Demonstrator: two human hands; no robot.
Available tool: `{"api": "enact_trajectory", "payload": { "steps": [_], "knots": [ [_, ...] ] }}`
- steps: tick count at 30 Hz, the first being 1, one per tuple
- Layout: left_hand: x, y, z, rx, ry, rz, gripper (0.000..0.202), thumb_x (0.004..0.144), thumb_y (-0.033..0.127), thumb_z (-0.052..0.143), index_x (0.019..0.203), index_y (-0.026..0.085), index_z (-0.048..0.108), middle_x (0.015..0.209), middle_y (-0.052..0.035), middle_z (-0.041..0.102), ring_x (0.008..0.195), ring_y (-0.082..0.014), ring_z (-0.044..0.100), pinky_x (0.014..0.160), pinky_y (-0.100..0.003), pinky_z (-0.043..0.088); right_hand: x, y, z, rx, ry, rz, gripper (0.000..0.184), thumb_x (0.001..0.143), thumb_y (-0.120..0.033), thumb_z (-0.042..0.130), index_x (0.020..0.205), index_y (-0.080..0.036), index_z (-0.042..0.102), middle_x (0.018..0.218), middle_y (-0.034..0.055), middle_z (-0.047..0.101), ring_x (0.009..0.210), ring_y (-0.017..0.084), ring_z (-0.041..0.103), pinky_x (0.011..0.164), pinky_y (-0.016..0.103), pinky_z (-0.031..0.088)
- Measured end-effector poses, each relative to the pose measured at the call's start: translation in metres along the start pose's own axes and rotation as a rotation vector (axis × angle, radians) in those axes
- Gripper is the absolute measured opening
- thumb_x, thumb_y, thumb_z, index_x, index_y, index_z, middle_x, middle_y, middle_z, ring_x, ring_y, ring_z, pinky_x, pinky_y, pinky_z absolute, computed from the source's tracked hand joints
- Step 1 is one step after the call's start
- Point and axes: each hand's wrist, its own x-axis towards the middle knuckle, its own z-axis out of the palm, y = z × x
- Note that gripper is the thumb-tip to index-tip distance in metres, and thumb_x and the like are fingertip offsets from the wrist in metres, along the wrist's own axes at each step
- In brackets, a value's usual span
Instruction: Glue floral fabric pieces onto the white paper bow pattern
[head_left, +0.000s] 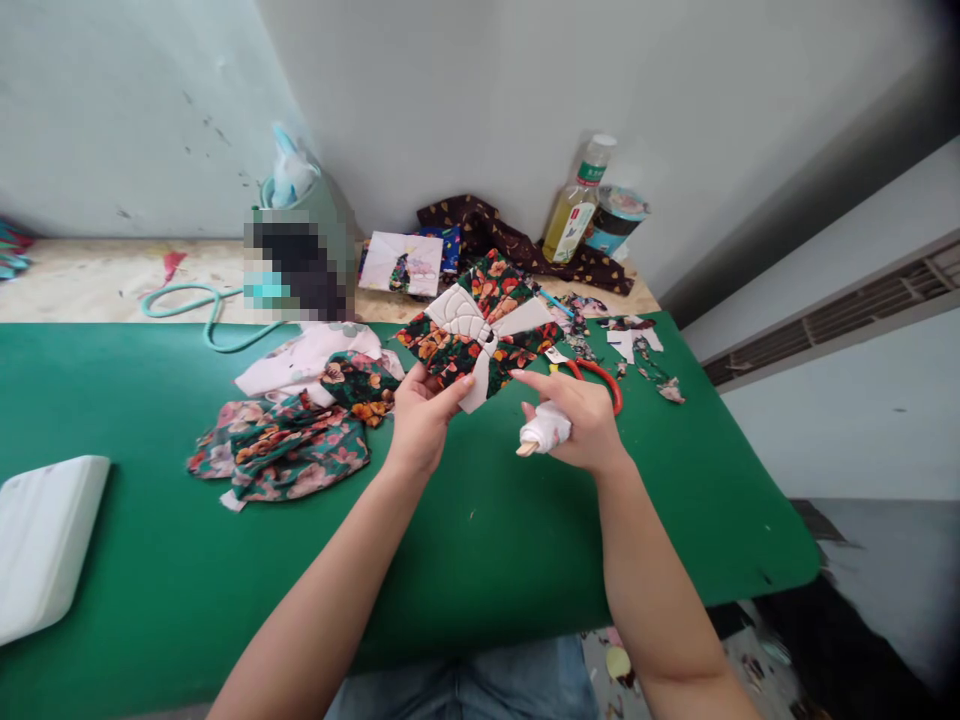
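The left hand point(424, 415) pinches the lower edge of a floral fabric piece point(501, 300), thumb in front and fingers behind, and holds it raised above the green bench point(487, 540), tilted toward the camera. The right hand point(577, 420) is curled around a small wrapped tool point(541, 432). Its index finger stretches toward the lower edge of the piece, and the tip is either touching it or just short; I cannot tell which. The hands are close together but not joined.

The work in hand looks like shaping or checking the piece, with one hand steadying it and the other bringing a finger to it. The cloth is limp around a stiffer middle, so any further handling calls for a firm left-hand pinch and a light touch from the right.

The piece is dark green cotton printed with orange and red flowers, and it fans out like a bow. On it lies a white insert point(459, 312) with raised curved ribs, shaped rather like a shell. The tool is bound in white cloth, and a pale, wood-like tip shows.

A rumpled floral fabric pile point(289, 445) lies left of the hands. Red-handled scissors point(600, 375) rest just behind the right hand, with cut scraps point(637, 345) beyond.
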Motion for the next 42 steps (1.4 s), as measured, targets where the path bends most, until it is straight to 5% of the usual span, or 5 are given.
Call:
{"api": "enact_trajectory", "payload": {
  "steps": [7,13,18,34,42],
  "knots": [
    [0.0,0.001,0.002,-0.018,0.01,-0.003,0.053,0.055,0.02,0.088,0.099,0.019,0.059,0.096,-0.0044,0.074,0.081,-0.019,0.072,0.065,-0.027,0.059,0.0,0.001,0.0,0.027,-0.008,-0.019,0.008,0.082,-0.024,0.063,0.084,-0.017,0.067,0.069,0.0022,0.059,0.057,0.014,0.052,0.055,0.027,0.038],
    [-0.001,0.002,0.003,-0.005,0.007,-0.002,0.059,0.056,0.019,0.087,0.106,0.02,0.056,0.101,-0.0053,0.074,0.084,-0.0197,0.072,0.065,-0.026,0.06,0.001,-0.002,0.003,-0.05,0.006,0.002,0.032,0.089,-0.026,0.061,0.12,-0.018,0.062,0.075,0.0026,0.064,0.062,0.015,0.058,0.058,0.027,0.041],
    [-0.003,0.002,0.004,-0.004,-0.001,-0.026,0.062,0.055,0.02,0.087,0.109,0.02,0.056,0.101,-0.0053,0.073,0.085,-0.0197,0.072,0.064,-0.025,0.059,0.003,-0.003,0.009,-0.032,0.101,0.069,0.014,0.088,-0.025,0.064,0.097,-0.016,0.065,0.078,0.0044,0.069,0.064,0.014,0.063,0.058,0.025,0.044],
    [-0.004,0.001,0.006,-0.024,-0.016,-0.053,0.066,0.056,0.019,0.086,0.114,0.022,0.055,0.104,-0.0044,0.073,0.087,-0.0187,0.071,0.065,-0.025,0.058,0.006,-0.009,0.01,-0.146,0.112,0.073,0.016,0.093,-0.025,0.057,0.087,-0.016,0.069,0.067,0.0029,0.064,0.058,0.013,0.058,0.056,0.024,0.039],
    [-0.002,0.001,0.005,-0.053,0.049,-0.135,0.044,0.055,0.015,0.084,0.091,0.017,0.059,0.087,-0.0026,0.074,0.072,-0.015,0.07,0.062,-0.024,0.057,0.004,-0.004,0.012,-0.12,0.109,0.229,0.018,0.09,-0.03,0.056,0.084,-0.019,0.07,0.072,0.0059,0.07,0.064,0.017,0.062,0.06,0.028,0.043]
  ]
}}
